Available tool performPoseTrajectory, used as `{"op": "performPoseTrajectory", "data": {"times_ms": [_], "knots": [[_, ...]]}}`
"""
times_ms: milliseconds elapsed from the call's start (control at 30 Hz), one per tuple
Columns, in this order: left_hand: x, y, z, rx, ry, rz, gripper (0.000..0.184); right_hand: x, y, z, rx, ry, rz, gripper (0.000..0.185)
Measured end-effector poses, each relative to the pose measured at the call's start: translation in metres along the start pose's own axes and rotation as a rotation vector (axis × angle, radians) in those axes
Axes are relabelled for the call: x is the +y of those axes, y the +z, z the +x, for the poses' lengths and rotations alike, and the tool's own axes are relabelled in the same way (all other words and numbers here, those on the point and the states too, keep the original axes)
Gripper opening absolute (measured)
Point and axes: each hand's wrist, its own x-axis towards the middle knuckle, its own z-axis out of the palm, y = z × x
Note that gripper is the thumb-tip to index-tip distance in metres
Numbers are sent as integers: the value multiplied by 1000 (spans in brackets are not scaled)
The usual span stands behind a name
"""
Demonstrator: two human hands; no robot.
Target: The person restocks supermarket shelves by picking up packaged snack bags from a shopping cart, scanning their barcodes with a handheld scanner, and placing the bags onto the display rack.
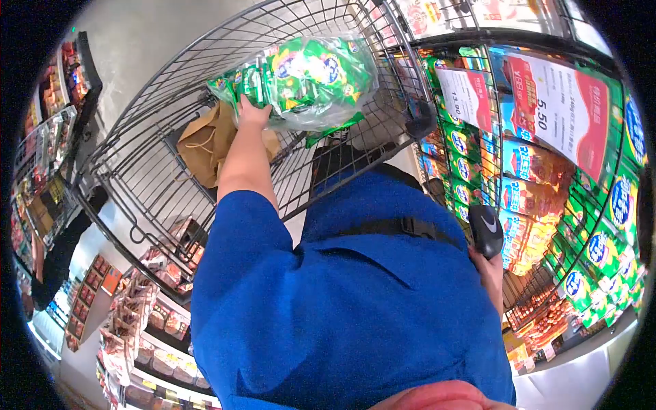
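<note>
My left hand [253,115] reaches into a wire shopping cart [160,82] and grips the near edge of the green packets [249,83]. A large clear plastic bag [359,82] full of matching green packets lies beside and around them. Under my left forearm is a brown paper bag [199,147] with a twisted handle. Another green packet [335,130] lies below the clear bag. At my right side, my right hand [488,273] is closed around a black rounded handheld device [486,232] with a white swoosh mark; most of its fingers are hidden.
Shelves with green packets [601,249] and orange-blue snack bags [526,164] stand close on the right, with price signs [560,109] in front. Packaged goods [157,318] fill a display at lower left. Another person's dark sleeve [65,256] shows at far left.
</note>
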Motion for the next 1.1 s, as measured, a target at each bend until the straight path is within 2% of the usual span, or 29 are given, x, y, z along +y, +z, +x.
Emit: {"op": "performPoseTrajectory", "data": {"times_ms": [100, 167, 233, 267, 333, 400, 467, 533, 600, 633, 667, 733, 800, 833, 867, 933, 1000, 1033, 1067, 1100], "knots": [[6, -4, 0, -48, -16, 90, 108, -9, 3, 3, -3, 45, -28, 40], [-1, -6, -3, -63, 16, 83, 107, -16, 9, 4, 5, 52, -31, 40], [-13, -4, 3, -27, 130, 4, 104, -23, 16, 7, 2, -34, 8, 39], [-17, -3, 6, -21, 129, 4, 104, -27, 20, 9, -1, -38, 9, 39], [-15, -6, 2, -117, -29, -3, 102, -35, 24, 11, -58, -34, 63, 40], [-8, -17, -5, -93, -10, 76, 98, -31, 21, 18, -71, -40, 20, 40], [2, -34, -13, -159, 0, -24, 95, -37, 23, 18, -83, -46, -24, 40], [-23, -19, -1, -79, 80, -99, 92, -47, 28, 15, -87, -77, -89, 40], [-21, -30, -13, -276, -128, -593, 90, -41, 30, 21, -86, -121, -37, 39], [4, -64, -42, -336, -198, -681, 81, -38, 31, 24, -84, -156, 9, 38], [-2, -69, -51, -318, -188, -682, 81, -39, 31, 26, -92, -171, 19, 38], [-15, -74, -63, -467, -189, -1224, 74, -38, 31, 31, -151, -245, 66, 37], [6, -108, -105, -545, -145, -1443, 71, -41, 33, 38, -160, -347, 11, 35], [19, -124, -125, -546, -86, -1450, 60, -54, 36, 30, -157, -374, -44, 36], [25, -131, -137, -628, 26, -1548, 62, -65, 40, 21, -150, -401, -98, 36], [50, -153, -163, -756, 242, -1608, 70, -66, 44, 14, -106, -423, 47, 36], [84, -174, -187, -798, 321, -1621, 72, -56, 35, 19, -128, -334, 46, 38], [100, -179, -195, -859, 442, -1653, 71, -59, 35, 9, -205, -472, 250, 39], [118, -186, -206, -927, 564, -1680, 70, -65, 31, -2, -185, -486, 278, 39], [137, -194, -219, -1021, 619, -1669, 68, -72, 23, -14, -211, -603, 195, 41]]}}
